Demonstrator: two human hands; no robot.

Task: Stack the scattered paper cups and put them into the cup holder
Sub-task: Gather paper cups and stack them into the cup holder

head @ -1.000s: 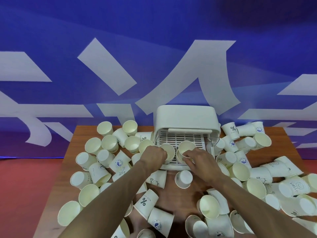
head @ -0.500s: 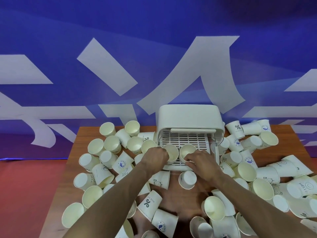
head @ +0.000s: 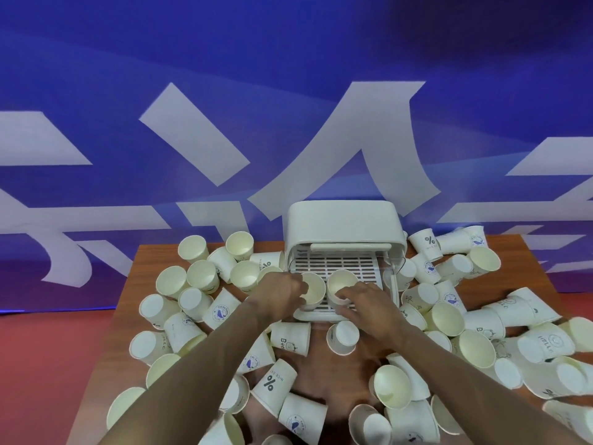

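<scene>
A white cup holder (head: 345, 224) with a slatted tray stands at the back middle of the wooden table. Two paper cups stand upright on its tray, mouths up. My left hand (head: 280, 292) grips the left cup (head: 314, 289) by its side. My right hand (head: 367, 305) holds the near rim of the right cup (head: 340, 282). Several more white paper cups lie scattered around the holder, among them one with a percent sign (head: 272, 382) and one lying on its side just in front of the holder (head: 343, 337).
The wooden table (head: 317, 367) is crowded with loose cups on both sides, upright, tipped and upside down. A blue wall with white shapes rises behind it. Red floor (head: 48, 364) lies to the left of the table.
Both hands stay on the two cups in the holder's tray. They have shifted slightly, with the cups set a little deeper on the tray.
</scene>
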